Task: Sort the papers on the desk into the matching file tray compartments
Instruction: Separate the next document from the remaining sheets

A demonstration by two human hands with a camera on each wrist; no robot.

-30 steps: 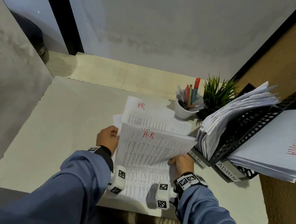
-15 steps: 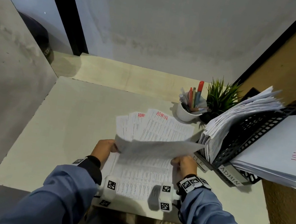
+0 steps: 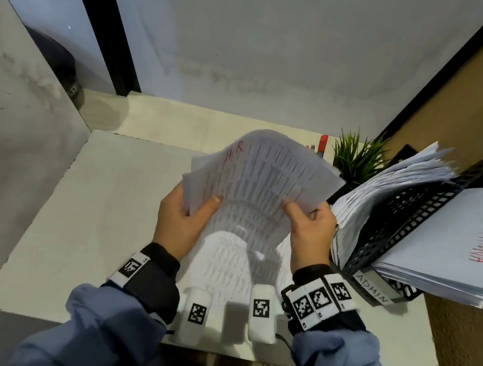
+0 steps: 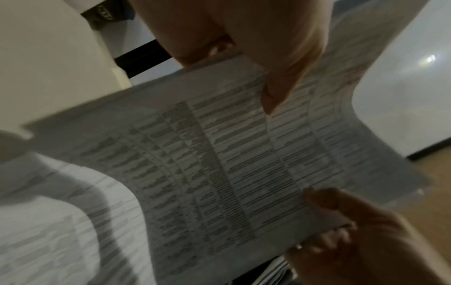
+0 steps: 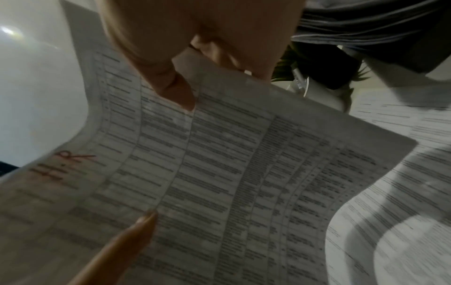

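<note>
A thin bundle of printed sheets [image 3: 266, 180] marked "H.R" in red is held up over the desk, bowed upward. My left hand [image 3: 198, 207] pinches its left edge and my right hand [image 3: 295, 212] pinches its right edge, thumbs on top. The right wrist view shows the H.R sheet [image 5: 219, 164] close up, and the left wrist view shows the same sheet [image 4: 231, 154]. More printed papers [image 3: 230, 263] lie on the desk under my hands. The black mesh file tray [image 3: 411, 222] stands tilted at the right, next to my right hand.
The tray's near compartment, labelled ADMIN [image 3: 372, 287], holds a thick stack [image 3: 460, 249] marked ADMIN; the compartment beside it holds fanned papers [image 3: 383, 199]. A small green plant [image 3: 354, 159] and a red pen [image 3: 322, 143] show behind the held sheets. A brown wall borders the white desk [image 3: 101, 224] on the right.
Both hands have lifted the H.R sheets off the desk pile, up and away from me. The sheets now bow upward and hide the pen cup.
</note>
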